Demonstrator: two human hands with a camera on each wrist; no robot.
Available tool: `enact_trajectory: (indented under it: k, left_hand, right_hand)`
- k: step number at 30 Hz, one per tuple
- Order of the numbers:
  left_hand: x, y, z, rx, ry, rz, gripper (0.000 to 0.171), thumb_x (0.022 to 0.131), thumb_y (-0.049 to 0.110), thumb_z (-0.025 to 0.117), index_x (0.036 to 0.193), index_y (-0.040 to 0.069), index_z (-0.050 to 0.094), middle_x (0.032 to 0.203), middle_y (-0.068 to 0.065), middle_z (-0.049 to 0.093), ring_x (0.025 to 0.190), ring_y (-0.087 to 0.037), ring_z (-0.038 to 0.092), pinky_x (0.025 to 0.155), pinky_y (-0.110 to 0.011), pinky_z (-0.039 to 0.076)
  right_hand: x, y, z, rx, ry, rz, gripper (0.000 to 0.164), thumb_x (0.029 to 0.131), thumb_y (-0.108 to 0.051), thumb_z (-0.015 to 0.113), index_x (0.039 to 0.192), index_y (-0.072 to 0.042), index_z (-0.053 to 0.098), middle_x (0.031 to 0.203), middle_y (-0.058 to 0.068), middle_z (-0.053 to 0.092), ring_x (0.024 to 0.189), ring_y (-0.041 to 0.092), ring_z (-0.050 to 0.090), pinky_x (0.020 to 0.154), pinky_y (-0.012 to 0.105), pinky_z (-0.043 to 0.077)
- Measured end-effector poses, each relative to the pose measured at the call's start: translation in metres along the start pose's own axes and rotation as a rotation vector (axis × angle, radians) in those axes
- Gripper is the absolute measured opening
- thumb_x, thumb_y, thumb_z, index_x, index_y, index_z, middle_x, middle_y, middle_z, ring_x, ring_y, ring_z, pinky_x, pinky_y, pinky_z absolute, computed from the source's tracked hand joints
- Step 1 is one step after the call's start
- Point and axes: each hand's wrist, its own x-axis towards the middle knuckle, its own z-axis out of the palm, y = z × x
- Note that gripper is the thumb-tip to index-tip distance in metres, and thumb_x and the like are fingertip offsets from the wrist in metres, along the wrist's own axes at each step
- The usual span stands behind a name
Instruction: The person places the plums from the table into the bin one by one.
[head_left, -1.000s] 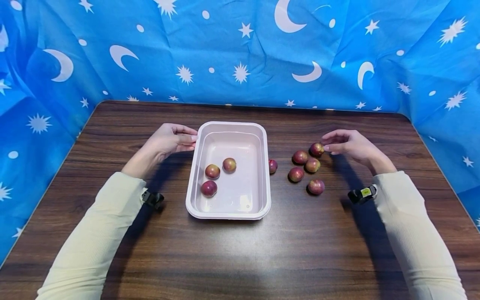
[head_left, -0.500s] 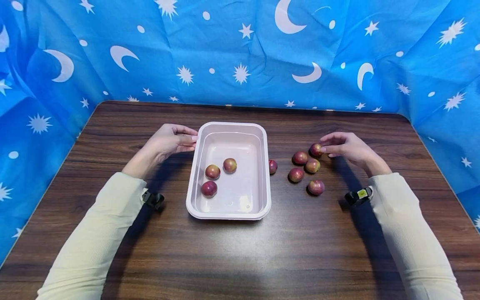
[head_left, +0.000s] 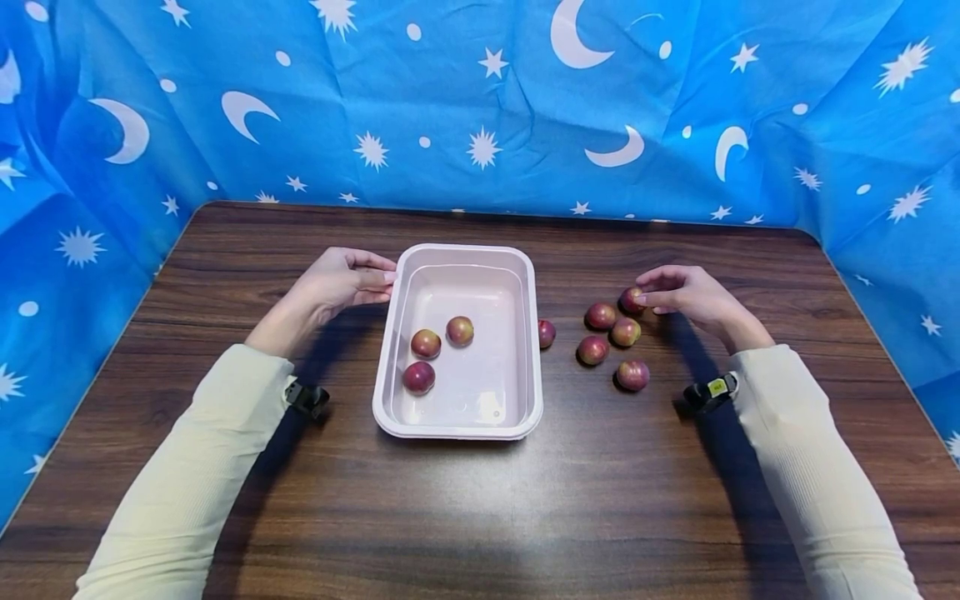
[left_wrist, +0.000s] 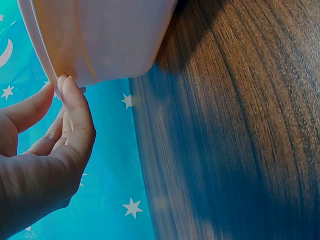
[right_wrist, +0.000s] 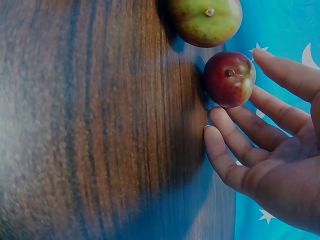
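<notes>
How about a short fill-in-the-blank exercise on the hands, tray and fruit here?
1. The left hand holds a pale rectangular plastic tray, inside which ____ round reddish fruits lie.
2. Outside it, ____ similar fruits show on the brown wood-grained table.
3. The right hand is at a loose fruit to the ____ of the tray.
4. The blue cloth behind has white stars, dots and crescent ____.

Missing words: three; six; right; moons.
</notes>
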Motion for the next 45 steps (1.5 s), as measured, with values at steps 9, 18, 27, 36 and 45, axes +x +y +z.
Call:
enact_trajectory:
  k: [9, 18, 27, 36, 45]
  left_hand:
    - [-0.0004, 0.0006, -0.0005, -0.016, 0.0, -0.005, 0.033, 0.089, -0.005, 0.052, 0.118, -0.017, 0.043, 0.077, -0.004, 0.063, 0.068, -0.011, 0.063, 0.081, -0.031, 0.054]
    - [-0.0009, 0.0005, -0.0003, -0.025, 0.013, 0.0, 0.032, 0.089, -0.006, 0.052, 0.117, -0.018, 0.044, 0.078, -0.006, 0.063, 0.068, -0.012, 0.063, 0.076, -0.029, 0.056]
    - [-0.0005, 0.0003, 0.0001, -0.014, 0.024, 0.004, 0.031, 0.089, -0.006, 0.052, 0.116, -0.018, 0.044, 0.077, -0.005, 0.063, 0.066, -0.012, 0.062, 0.076, -0.03, 0.055]
    - [0.0009, -0.0011, 0.0005, -0.012, 0.026, 0.009, 0.031, 0.089, -0.006, 0.052, 0.117, -0.018, 0.045, 0.077, -0.005, 0.063, 0.066, -0.012, 0.062, 0.077, -0.031, 0.055]
    - [0.0005, -0.0006, 0.0006, -0.021, 0.013, 0.0, 0.031, 0.089, -0.005, 0.052, 0.117, -0.017, 0.044, 0.077, -0.006, 0.062, 0.066, -0.012, 0.062, 0.076, -0.029, 0.056]
  right_hand:
    - [-0.0001, -0.0014, 0.0031, -0.02, 0.006, 0.01, 0.048, 0.087, -0.026, 0.064, 0.12, 0.004, 0.051, 0.101, 0.009, 0.058, 0.086, 0.021, 0.054, 0.072, 0.03, 0.052]
    - [0.0021, -0.0005, 0.0026, -0.06, 0.006, 0.011, 0.045, 0.087, -0.023, 0.065, 0.12, 0.004, 0.051, 0.1, 0.01, 0.058, 0.084, 0.019, 0.055, 0.071, 0.029, 0.053]
    - [0.0005, -0.0006, 0.0022, -0.062, 0.008, -0.01, 0.043, 0.087, -0.021, 0.064, 0.119, 0.005, 0.051, 0.1, 0.011, 0.057, 0.082, 0.018, 0.056, 0.069, 0.027, 0.053]
    - [-0.0002, -0.0014, 0.0007, -0.057, 0.004, 0.009, 0.044, 0.087, -0.025, 0.064, 0.119, 0.002, 0.052, 0.102, 0.012, 0.057, 0.087, 0.022, 0.055, 0.074, 0.03, 0.053]
    - [0.0017, -0.0067, -0.0024, -0.038, -0.001, -0.007, 0.048, 0.087, -0.03, 0.064, 0.121, 0.001, 0.05, 0.107, 0.013, 0.056, 0.094, 0.027, 0.053, 0.079, 0.035, 0.052]
